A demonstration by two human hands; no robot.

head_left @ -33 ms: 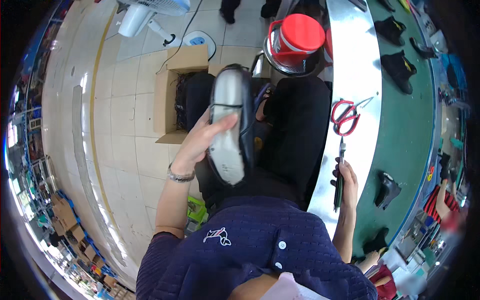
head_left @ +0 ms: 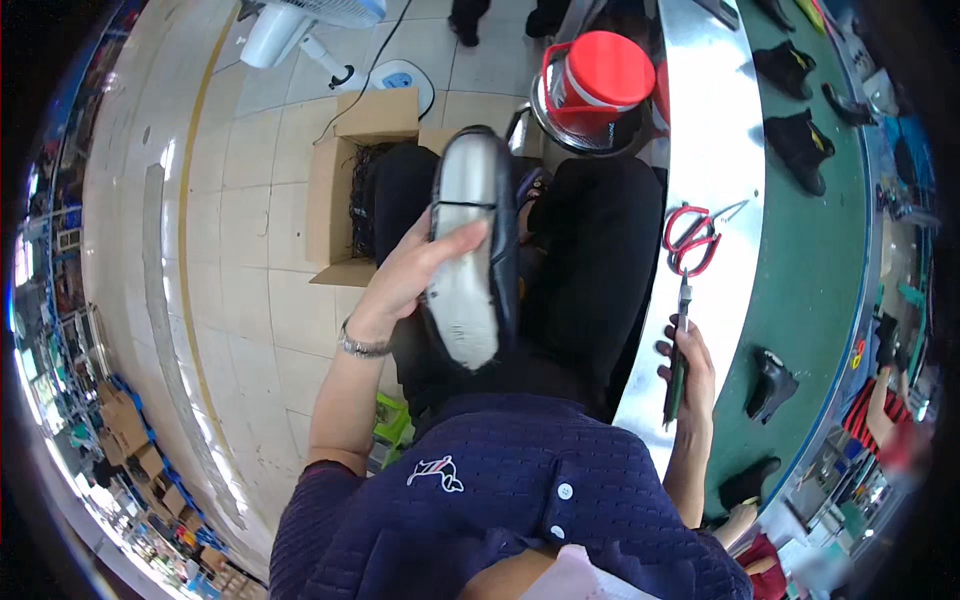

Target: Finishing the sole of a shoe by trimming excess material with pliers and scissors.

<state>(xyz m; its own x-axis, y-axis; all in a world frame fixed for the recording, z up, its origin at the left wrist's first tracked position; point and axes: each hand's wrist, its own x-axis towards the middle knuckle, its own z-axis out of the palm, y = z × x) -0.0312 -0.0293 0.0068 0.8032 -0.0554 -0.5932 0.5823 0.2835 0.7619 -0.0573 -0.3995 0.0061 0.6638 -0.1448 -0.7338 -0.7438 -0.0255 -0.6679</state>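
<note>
Above my lap, my left hand (head_left: 405,270) grips a black shoe upper (head_left: 508,260) with its pale underside turned up. My thumb presses on that underside, and a thin dark band crosses it higher up. The fingers behind the shoe are hidden. On the right, my right hand (head_left: 695,375) is closed around a slim pair of pliers (head_left: 676,370) with dark green handles, its metal head pointing away from me. This hand is over the shiny metal ledge (head_left: 715,125). Just beyond the pliers lie red-handled scissors (head_left: 690,240).
An open cardboard box (head_left: 330,205) with dark stringy scraps stands left of my legs. A red lidded bucket (head_left: 610,70) sits on a round stool ahead. Several black boots lie on the green conveyor belt (head_left: 810,260) at the right. A fan (head_left: 275,40) stands at the far left.
My left hand and the shoe upper have shifted slightly to the right. The pliers' handles have turned a little in my right hand, which stays at the metal ledge.
</note>
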